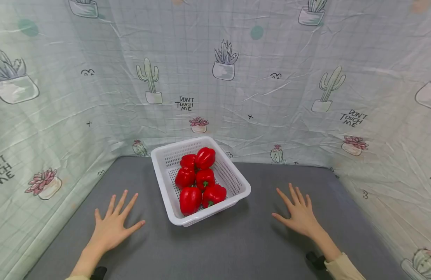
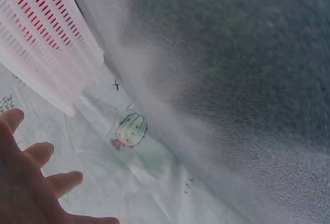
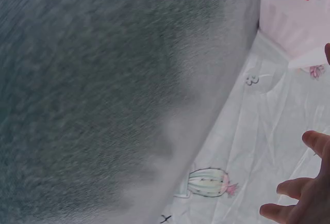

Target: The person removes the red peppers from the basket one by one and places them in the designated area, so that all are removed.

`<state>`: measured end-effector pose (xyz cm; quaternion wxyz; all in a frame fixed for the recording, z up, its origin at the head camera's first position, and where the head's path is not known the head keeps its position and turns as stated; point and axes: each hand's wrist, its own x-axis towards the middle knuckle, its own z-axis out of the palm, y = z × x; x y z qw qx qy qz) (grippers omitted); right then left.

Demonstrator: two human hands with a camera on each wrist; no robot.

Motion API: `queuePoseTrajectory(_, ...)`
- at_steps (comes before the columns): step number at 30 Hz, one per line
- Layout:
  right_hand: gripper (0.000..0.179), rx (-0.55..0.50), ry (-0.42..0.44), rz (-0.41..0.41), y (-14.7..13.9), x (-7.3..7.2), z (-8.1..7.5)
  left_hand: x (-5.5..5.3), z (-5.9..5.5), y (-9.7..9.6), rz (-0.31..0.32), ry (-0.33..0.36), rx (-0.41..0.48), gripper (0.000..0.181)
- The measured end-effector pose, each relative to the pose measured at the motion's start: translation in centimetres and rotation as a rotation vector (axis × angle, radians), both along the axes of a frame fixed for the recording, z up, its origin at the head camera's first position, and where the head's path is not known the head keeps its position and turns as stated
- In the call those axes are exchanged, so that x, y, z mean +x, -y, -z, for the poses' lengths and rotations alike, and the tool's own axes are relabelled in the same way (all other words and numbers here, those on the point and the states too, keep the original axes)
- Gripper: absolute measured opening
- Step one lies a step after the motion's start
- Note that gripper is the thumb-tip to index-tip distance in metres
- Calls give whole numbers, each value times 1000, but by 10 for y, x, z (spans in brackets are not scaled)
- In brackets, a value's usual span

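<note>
A white plastic basket [image 1: 238,181] with slotted walls stands a little turned near the back of the grey table. Several red bell peppers [image 1: 191,200] lie inside it, some with green stems showing. To the left of the basket, my left hand [image 1: 112,227] hovers over the table with its fingers spread and nothing in it. My right hand [image 1: 301,217] is held the same way on the right side, apart from the basket. Both wrist views catch fingers at the edge and part of the basket wall [image 2: 49,48], with red showing through its slots.
Grey cloth covers the table [image 1: 215,252]. A pale curtain [image 1: 236,97] printed with potted cacti and lettering encloses the back and both sides. Dark bands [image 1: 316,260] sit around the wrists, next to light sleeves [image 1: 342,268].
</note>
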<state>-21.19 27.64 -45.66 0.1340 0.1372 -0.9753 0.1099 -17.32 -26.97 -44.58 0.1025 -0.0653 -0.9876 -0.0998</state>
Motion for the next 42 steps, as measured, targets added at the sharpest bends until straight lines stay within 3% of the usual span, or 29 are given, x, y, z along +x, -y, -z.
queuePoseTrajectory(12, 81, 0, -20, -31, 17, 3, -12, 4, -4, -17, 23, -11, 11, 86)
queuePoseTrajectory(26, 78, -28, -87, -102, 42, 6, -18, 10, -23, -46, 70, -76, 15, 85)
queuePoseTrajectory(42, 75, -79, -106, -155, 75, 0, -28, -1, -36, -70, 141, -147, 30, 81)
